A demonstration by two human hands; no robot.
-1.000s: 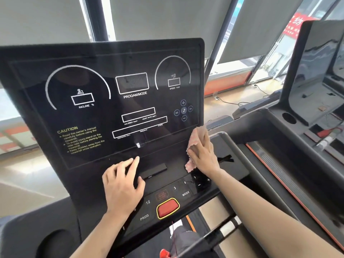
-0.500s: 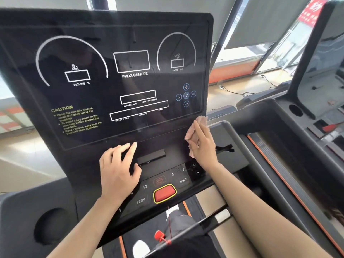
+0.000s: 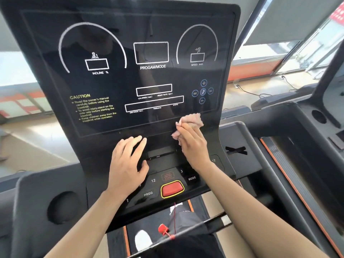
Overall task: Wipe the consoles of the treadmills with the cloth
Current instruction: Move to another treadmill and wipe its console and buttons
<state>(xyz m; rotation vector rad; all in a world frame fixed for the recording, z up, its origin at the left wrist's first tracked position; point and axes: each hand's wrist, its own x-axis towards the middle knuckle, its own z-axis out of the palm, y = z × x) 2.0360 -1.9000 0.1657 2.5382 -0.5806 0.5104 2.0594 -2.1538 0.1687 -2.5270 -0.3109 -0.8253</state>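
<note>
Fingers (image 3: pixel 183 130) pressing cloth (image 3: pixel 191 120), console (image 3: pixel 111 86)

A gym floor — the black treadmill console (image 3: pixel 130 71) (dials marked INCLINE and SPEED, a red stop button (image 3: pixel 172 189) at its lower edge) fills the view. To its right stands a second treadmill (image 3: pixel 307 138) — behind both, large windows (image 3: pixel 260 53) with grey blinds.

Pink cloth (image 3: pixel 191 120), black console (image 3: pixel 55 43)

Pink cloth (image 3: pixel 191 121) crumpled, pressed against black console (image 3: pixel 130 81) at display's lower right edge.
</note>
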